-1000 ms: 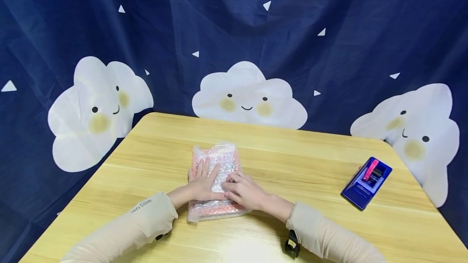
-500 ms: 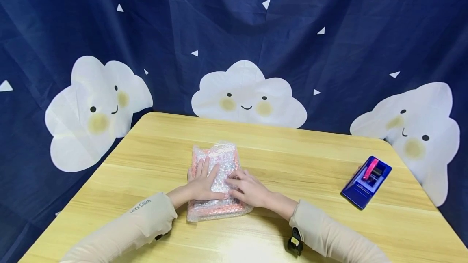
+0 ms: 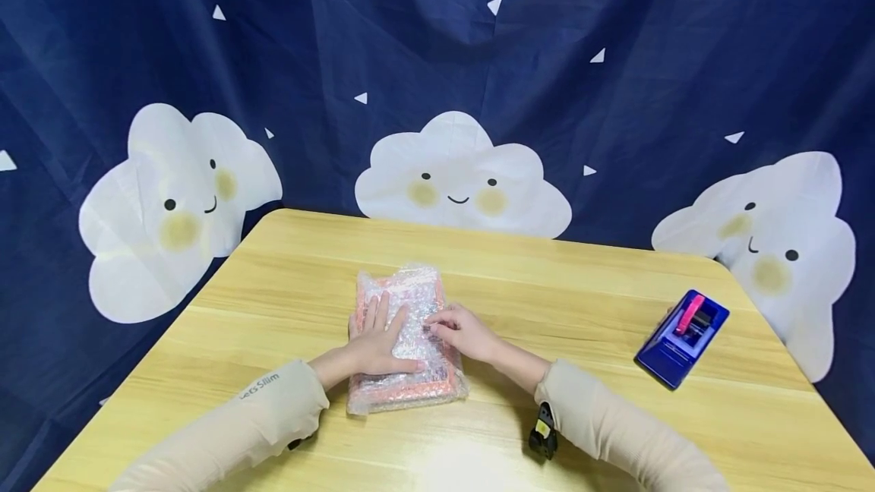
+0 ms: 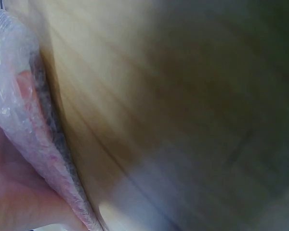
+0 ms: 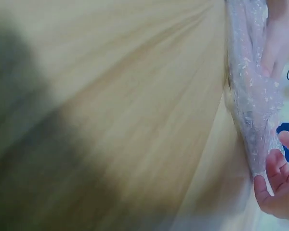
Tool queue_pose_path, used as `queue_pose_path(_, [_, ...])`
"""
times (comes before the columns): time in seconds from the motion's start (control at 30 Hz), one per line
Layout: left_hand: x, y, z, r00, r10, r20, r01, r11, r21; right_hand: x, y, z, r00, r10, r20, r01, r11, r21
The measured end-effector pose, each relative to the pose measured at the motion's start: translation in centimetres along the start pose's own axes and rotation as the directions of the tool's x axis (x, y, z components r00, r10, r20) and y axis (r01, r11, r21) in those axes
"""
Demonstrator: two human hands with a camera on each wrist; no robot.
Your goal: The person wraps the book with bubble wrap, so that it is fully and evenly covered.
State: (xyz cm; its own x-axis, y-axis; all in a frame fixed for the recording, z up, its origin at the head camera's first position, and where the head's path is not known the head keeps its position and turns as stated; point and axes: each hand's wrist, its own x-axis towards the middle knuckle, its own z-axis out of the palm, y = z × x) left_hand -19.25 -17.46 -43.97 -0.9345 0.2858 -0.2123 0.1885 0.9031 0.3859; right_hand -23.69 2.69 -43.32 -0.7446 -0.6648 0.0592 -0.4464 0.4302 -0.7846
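A flat rectangular package in clear bubble wrap (image 3: 410, 393) lies on the wooden table, an orange-pink border showing through. My left hand (image 3: 377, 346) rests on top of it, fingers spread flat and thumb pointing right. At the package's right side my right hand (image 3: 468, 334) has its fingers curled in, with thumb and fingertips at the wrap. In the right wrist view, thumb and fingers (image 5: 275, 166) meet at the edge of the bubble wrap (image 5: 253, 91). Part of the package top is covered by the hands. The left wrist view shows the wrapped side edge (image 4: 43, 130) beside the hand.
A blue tape dispenser (image 3: 681, 340) with a pink part stands at the right of the wooden table (image 3: 567, 302). Behind the table hangs a dark blue curtain (image 3: 437, 29) with white clouds.
My right hand has shifted slightly away from me along the package's right side, its fingers drawing closer together. The left hand stays flat on the package. The package has barely moved.
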Motion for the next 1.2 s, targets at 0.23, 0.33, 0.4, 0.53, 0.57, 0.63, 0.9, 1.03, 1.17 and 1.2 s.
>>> queue_pose_path(0.23, [0.0, 0.0, 0.0, 1.000, -0.001, 0.006, 0.001, 1.000, -0.007, 1.3, -0.3, 0.3, 0.992, 0.126, -0.003, -0.126, 0.992, -0.025])
queue_pose_path(0.33, [0.1, 0.0, 0.1, 1.000, -0.001, 0.006, 0.001, 1.000, -0.012, 1.8, -0.3, 0.5, 0.993, 0.121, 0.005, -0.119, 0.983, -0.139])
queue_pose_path(0.4, [0.1, 0.1, 0.1, 1.000, -0.001, 0.008, 0.001, 1.000, -0.008, 2.1, -0.3, 0.6, 0.993, 0.116, 0.010, -0.112, 0.977, -0.183])
queue_pose_path(0.53, [0.2, 0.0, 0.0, 1.000, 0.001, 0.007, -0.001, 1.000, -0.007, 2.4, -0.2, 0.5, 0.989, 0.147, 0.033, -0.143, 0.985, -0.097])
queue_pose_path(0.57, [0.2, 0.0, 0.0, 1.000, 0.000, 0.009, 0.000, 1.000, -0.005, 2.4, -0.2, 0.4, 0.987, 0.152, 0.045, -0.148, 0.986, -0.073])
queue_pose_path(0.63, [0.3, -0.1, 0.0, 1.000, -0.001, 0.009, 0.001, 1.000, -0.006, 2.5, -0.2, 0.2, 0.984, 0.162, 0.074, -0.159, 0.986, -0.044])
queue_pose_path(0.9, [0.1, -0.2, 0.1, 1.000, 0.006, 0.004, -0.006, 1.000, -0.001, 2.5, -0.4, 0.3, 0.978, 0.138, 0.157, -0.123, 0.987, -0.103])
queue_pose_path(1.03, [0.1, -0.2, 0.2, 1.000, 0.012, 0.000, -0.012, 1.000, 0.005, 2.2, -0.5, 0.6, 0.986, 0.092, 0.136, -0.068, 0.983, -0.170])
queue_pose_path(1.17, [0.1, -0.2, 0.1, 1.000, 0.013, 0.004, -0.013, 1.000, -0.007, 2.0, 0.1, 0.2, 0.986, 0.008, 0.167, 0.008, 0.996, -0.094])
queue_pose_path(1.2, [0.1, -0.2, 0.1, 1.000, 0.010, 0.012, -0.010, 1.000, -0.006, 1.9, 0.3, 0.0, 0.983, -0.014, 0.182, 0.028, 0.997, -0.077])
